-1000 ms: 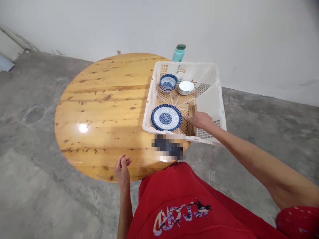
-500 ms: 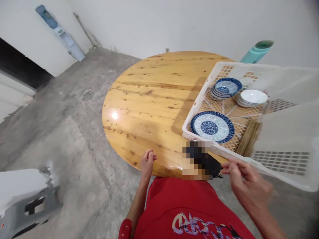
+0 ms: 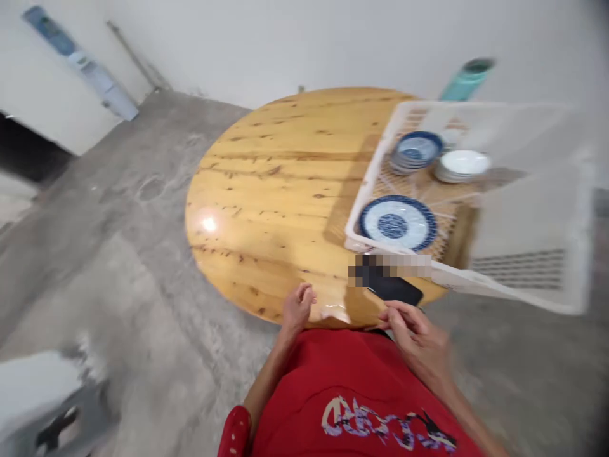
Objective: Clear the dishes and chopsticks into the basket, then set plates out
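R hand [image 3: 423,344] mvd off crate [image 3: 530,216], fingers [image 3: 400,307] curled nearside of blk phone [image 3: 398,291], grip unclear.

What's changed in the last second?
The right hand has left the sticks and the crate, moving toward the body, near the dark object. The view swung left. Plate, bowls and sticks stay put; left hand stays at the table's near edge.

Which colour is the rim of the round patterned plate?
Mostly dark blue on the round patterned plate, best in head view.
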{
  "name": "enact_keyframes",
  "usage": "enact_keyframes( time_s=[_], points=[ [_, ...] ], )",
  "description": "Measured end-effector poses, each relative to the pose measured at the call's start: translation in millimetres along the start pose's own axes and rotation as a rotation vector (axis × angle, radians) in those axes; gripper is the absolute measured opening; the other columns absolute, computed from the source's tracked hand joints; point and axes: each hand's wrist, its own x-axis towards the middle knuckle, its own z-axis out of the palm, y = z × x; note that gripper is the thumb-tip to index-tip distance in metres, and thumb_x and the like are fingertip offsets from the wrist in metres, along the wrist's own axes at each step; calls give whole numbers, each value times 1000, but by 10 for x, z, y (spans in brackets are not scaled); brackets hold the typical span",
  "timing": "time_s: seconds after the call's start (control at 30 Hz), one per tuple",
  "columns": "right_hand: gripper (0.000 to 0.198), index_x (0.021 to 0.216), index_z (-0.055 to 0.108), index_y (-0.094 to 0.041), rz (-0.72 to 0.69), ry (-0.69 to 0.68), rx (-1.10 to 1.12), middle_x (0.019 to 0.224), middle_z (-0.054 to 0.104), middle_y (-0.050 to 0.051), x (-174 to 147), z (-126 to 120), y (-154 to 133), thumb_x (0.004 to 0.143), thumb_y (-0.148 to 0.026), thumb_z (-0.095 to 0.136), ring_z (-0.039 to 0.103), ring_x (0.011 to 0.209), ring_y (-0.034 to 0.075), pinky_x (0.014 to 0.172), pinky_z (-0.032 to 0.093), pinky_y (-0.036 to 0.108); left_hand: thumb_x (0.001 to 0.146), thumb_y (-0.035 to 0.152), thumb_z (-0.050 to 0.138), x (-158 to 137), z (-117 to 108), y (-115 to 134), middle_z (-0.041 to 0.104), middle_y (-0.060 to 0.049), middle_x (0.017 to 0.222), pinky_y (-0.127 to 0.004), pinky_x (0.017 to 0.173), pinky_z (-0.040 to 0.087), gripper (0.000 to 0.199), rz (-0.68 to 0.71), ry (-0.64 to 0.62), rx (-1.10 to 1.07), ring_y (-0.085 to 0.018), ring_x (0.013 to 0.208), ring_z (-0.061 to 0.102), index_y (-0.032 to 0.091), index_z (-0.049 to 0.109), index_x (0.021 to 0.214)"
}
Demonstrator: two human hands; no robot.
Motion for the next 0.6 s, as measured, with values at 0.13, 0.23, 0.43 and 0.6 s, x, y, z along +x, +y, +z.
enact_keyframes(
  time_s=[0.13,0.23,0.43,0.6],
  points=[
    [23,96,64,-28,-72,6,-3,73,74,2,209,-218,-254,93,-46,51,72,61,19,63,61,31,91,40,54,181,10,372,75,-5,86,-29,77,56,28,100,46,-24,-17,76,72,19,69,105],
    [22,95,63,-28,-80,34,-22,72,73,1,395,-402,-368,94,-45,48,72,60,19,62,60,31,92,42,57,253,26,785,75,-5,88,-29,78,56,29,180,98,-14,-18,79,73,20,70,107],
    [25,97,65,-28,-95,182,-135,79,75,4,814,-811,-463,94,-45,47,75,71,21,67,60,33,99,38,49,364,212,1586,75,-8,97,-30,83,57,32,447,95,50,-18,85,74,17,69,112],
    [28,100,68,-21,-117,279,-232,86,78,9,1448,-1161,-383,90,-40,51,74,79,23,66,56,30,104,30,41,752,638,2109,74,-12,111,-34,96,54,33,741,-15,301,-21,103,72,16,65,120]
  ],
)
